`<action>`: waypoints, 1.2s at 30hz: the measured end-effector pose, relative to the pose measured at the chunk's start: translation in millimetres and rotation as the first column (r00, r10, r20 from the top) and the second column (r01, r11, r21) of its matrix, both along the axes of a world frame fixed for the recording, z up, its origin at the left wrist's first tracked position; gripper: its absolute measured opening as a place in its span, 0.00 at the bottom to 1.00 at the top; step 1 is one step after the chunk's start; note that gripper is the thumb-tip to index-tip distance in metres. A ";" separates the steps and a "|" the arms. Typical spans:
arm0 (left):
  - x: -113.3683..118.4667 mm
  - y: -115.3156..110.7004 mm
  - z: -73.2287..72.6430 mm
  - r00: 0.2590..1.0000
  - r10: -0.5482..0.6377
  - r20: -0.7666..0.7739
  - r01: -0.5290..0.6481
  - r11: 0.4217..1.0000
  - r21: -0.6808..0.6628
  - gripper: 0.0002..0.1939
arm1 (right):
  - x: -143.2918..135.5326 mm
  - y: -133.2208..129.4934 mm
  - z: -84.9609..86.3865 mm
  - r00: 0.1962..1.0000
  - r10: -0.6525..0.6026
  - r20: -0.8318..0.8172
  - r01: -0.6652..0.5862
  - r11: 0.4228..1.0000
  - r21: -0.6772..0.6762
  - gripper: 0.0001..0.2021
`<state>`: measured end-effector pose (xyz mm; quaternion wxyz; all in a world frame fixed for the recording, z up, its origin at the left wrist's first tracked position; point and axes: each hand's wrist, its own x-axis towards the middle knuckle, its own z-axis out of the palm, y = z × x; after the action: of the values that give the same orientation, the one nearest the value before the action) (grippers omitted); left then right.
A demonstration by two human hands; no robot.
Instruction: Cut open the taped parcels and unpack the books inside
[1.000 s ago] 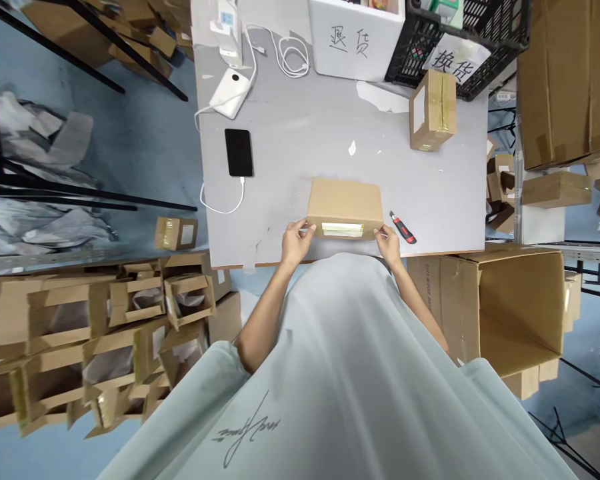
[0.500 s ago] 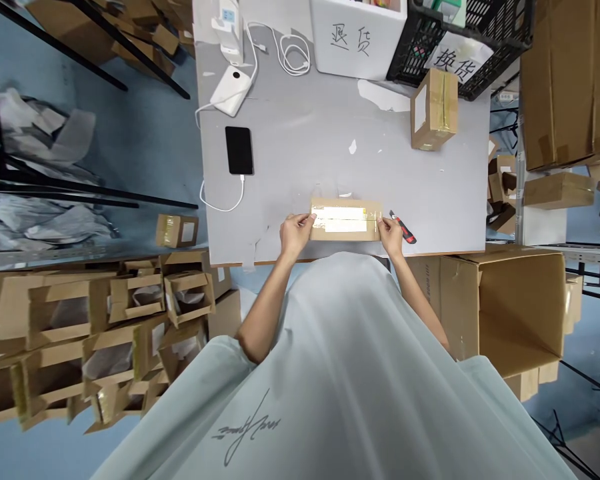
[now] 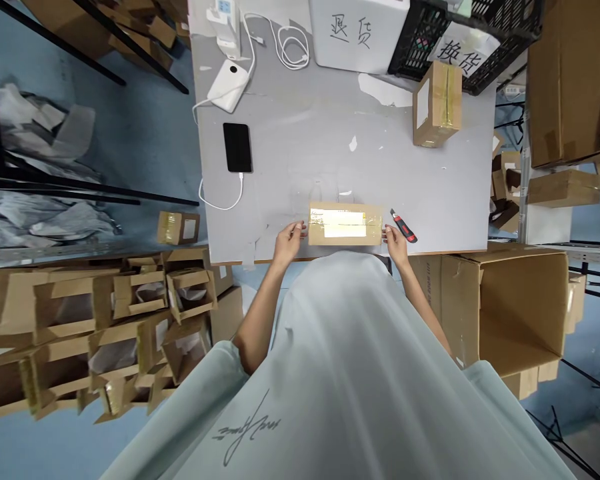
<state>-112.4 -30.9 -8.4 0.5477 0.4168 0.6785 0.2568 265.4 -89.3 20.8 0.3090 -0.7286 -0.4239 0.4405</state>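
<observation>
A small taped cardboard box with a white label lies flat near the front edge of the table. My left hand is just off its left end, fingers slightly spread and holding nothing. At the right end, my right hand has its fingers parted right beside the cardboard; whether the tips touch it I cannot tell. A red and black utility knife lies on the tabletop just above my right hand.
On the grey table are a black phone on a cable, a white power bank and another taped box. Behind stand a white bin and a black crate. A large open carton sits at the right.
Both hands have let go of the box ends and moved outward, the left one more. The box lies slightly lower in view, as the camera has shifted a little.
</observation>
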 end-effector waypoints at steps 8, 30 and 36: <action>17.1 -12.4 -11.7 0.988 -0.099 0.115 0.100 0.995 -0.002 0.39 | -16.6 -2.0 2.6 0.990 0.077 -0.116 -0.086 0.994 -0.074 0.38; 14.5 35.1 5.7 0.981 -0.106 0.163 0.080 0.984 0.157 0.33 | -7.9 66.0 23.8 0.989 0.148 0.025 -0.149 0.989 0.025 0.30; 18.2 21.0 -9.8 0.980 -0.004 0.199 -0.019 0.993 0.115 0.35 | -6.5 48.3 2.0 0.994 0.089 -0.064 -0.087 0.996 0.029 0.35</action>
<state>-94.3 -9.8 -18.3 0.5866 0.4177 0.6059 0.3381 259.0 -40.9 22.8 0.3124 -0.6902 -0.4509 0.4719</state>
